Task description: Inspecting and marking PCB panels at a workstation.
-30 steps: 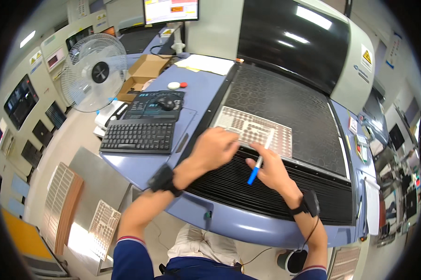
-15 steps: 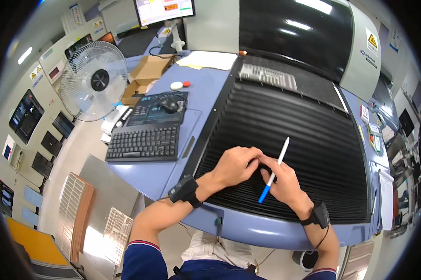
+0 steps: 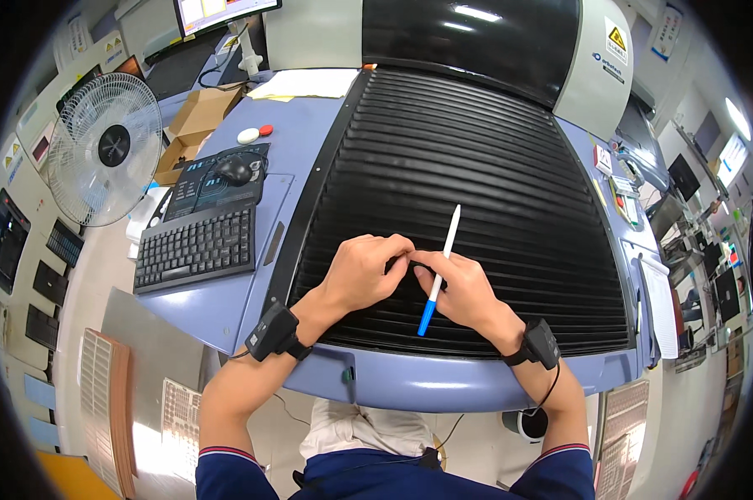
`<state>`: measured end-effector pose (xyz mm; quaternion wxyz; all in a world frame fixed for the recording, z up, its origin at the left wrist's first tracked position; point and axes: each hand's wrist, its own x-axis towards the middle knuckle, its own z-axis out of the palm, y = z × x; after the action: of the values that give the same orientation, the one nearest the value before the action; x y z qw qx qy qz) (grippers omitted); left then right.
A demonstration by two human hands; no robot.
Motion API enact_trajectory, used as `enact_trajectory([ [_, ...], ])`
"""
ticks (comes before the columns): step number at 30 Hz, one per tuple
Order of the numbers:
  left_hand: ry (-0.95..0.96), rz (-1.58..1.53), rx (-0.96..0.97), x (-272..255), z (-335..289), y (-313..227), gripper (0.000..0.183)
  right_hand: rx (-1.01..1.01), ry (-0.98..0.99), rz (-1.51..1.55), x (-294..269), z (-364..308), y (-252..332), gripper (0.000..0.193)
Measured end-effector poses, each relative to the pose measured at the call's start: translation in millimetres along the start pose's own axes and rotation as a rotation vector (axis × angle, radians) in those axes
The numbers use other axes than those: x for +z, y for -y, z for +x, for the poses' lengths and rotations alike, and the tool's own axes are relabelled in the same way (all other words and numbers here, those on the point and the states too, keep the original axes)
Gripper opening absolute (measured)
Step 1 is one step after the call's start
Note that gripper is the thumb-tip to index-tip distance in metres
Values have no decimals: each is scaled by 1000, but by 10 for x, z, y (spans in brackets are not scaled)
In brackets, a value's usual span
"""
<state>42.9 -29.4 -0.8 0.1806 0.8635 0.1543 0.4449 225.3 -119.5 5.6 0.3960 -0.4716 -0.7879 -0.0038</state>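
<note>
Over the near part of a ribbed black conveyor bed (image 3: 476, 158), my two hands meet at the fingertips. My left hand (image 3: 364, 271) is closed, thumb and forefinger bent together; anything between them is too small to make out. Against it rest the fingertips of my right hand (image 3: 468, 292), whose fingers are curled. A white marker pen (image 3: 448, 242) with a blue lower end is held in my right hand, slanting across the fingers with its white tip up and away. Both wrists wear black strapped devices.
Left of the bed are a black keyboard (image 3: 197, 248), a mouse (image 3: 235, 170) on a dark mat, white papers (image 3: 303, 83) and a fan (image 3: 105, 148). A dark-windowed machine (image 3: 468, 37) stands behind the bed. A notepad (image 3: 658, 304) lies at the right edge.
The pale rectangular panel at the bed's far end is gone from sight by the machine. My view has swung right. My hands stay together, with the pen still in the right.
</note>
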Motion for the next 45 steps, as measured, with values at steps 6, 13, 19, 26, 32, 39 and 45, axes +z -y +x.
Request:
enact_trajectory([
  [6, 41, 5, -8, 6, -2, -22, 10, -8, -23, 38, 15, -24, -22, 19],
  [13, 24, -5, -2, 5, -13, -44, 6, 9, 3, 32, 41, -33, -33, 26],
  [19, 36, -20, 19, 6, -20, -19, 7, -2, 6, 50, 34, -26, -22, 26],
  [26, 28, -8, 11, 20, -13, -79, 14, -39, -58, 39, 6, -22, -74, 26],
  [32, 15, -5, 25, 27, -19, -95, 30, -58, -201, 47, 5, -16, -107, 25],
  [39, -35, 47, 157, -26, 13, -166, 40, -109, -260, 53, -53, -26, -94, 18],
  [45, -102, 5, 355, -63, -5, -311, 42, -283, -374, 117, -176, -19, 96, 19],
])
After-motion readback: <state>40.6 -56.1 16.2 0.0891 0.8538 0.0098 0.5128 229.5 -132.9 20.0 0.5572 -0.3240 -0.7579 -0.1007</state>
